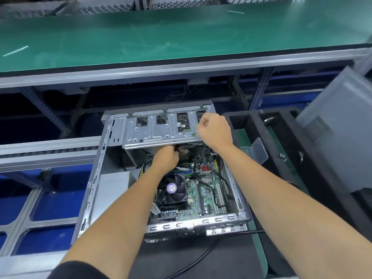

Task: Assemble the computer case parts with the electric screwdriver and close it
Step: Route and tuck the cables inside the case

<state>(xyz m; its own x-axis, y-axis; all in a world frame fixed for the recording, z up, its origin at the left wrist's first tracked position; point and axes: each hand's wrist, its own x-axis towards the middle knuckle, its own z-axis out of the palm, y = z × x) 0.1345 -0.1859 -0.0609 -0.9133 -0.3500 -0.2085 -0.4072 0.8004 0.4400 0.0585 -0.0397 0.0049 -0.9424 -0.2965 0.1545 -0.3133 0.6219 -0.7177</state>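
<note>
An open computer case (94,178) lies flat in front of me, its motherboard (209,190) and black CPU fan (172,188) exposed. A silver drive cage (159,129) spans the far end of the case. My right hand (214,128) grips the cage's right end with curled fingers. My left hand (166,160) reaches under the cage's front edge, its fingers closed around a small connector or cable there; the fingertips are hidden. Black cables (223,178) loop over the board. No electric screwdriver is in view.
A grey side panel (338,125) leans at the right, behind a black foam tray (281,141) with compartments. A green conveyor belt (161,35) runs across the back. A black cord (201,256) trails over the dark mat near me.
</note>
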